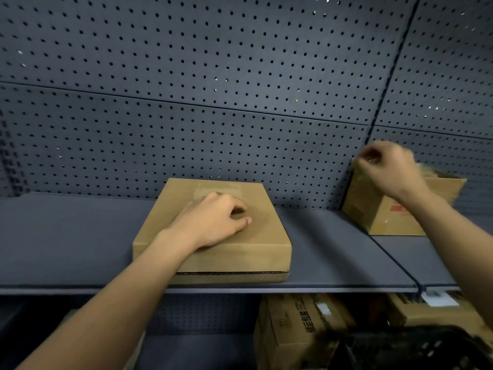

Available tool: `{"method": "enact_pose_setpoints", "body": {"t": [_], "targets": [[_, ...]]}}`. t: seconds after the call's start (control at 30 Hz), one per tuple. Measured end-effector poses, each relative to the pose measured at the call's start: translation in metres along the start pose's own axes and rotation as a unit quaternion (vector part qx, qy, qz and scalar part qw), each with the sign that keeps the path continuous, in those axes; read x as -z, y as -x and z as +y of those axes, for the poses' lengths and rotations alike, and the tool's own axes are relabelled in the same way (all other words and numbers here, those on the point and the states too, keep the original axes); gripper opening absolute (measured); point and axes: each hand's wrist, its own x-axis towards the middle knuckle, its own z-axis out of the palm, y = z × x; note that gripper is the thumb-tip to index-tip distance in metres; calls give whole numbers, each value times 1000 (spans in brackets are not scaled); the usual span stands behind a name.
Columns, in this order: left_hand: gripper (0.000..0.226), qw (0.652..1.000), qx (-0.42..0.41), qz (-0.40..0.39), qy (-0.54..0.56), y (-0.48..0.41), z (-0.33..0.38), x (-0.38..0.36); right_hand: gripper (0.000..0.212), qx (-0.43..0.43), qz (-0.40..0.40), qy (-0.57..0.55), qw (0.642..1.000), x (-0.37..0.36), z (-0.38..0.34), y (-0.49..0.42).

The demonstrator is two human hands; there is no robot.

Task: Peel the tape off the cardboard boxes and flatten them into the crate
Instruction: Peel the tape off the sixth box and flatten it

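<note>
— What's happening here?
— On the shelf (pixel 66 236), the left hand (pixel 213 221) is resting, fingers curled and empty, on the near closed box (pixel 240 260); the right hand (pixel 388 168) is curling at the far-right open box (pixel 373 209), grip too blurred to tell

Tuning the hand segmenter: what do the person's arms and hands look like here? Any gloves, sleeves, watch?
Both are bare. The left hand and right hand have no gloves, and no rings show. The forearms are uncovered right to the frame edge, with no sleeve, watch or wristband in view. The right hand is slightly motion-blurred, so small details there are uncertain.
</note>
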Motion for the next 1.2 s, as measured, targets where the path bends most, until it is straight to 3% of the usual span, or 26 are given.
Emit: {"method": "enact_pose_setpoints", "body": {"t": [0.17,0.43,0.77,1.03,1.2], "targets": [[48,999,21,28,-17,35,-20,11,24,131,-107,-62,984,-24,-68,49],[59,997,40,48,-54,97,-36,18,59,192,-239,-79,948,-50,-125,112],[80,992,4,86,-89,116,-50,3,83,224,-200,18,954,-60,-131,140],[72,989,-1,113,-95,119,-49,-1,74,224,-176,23,958,-58,-133,147],[65,989,-7,120,-91,121,-48,-2,74,223,-203,16,953,-56,-129,144]]}}
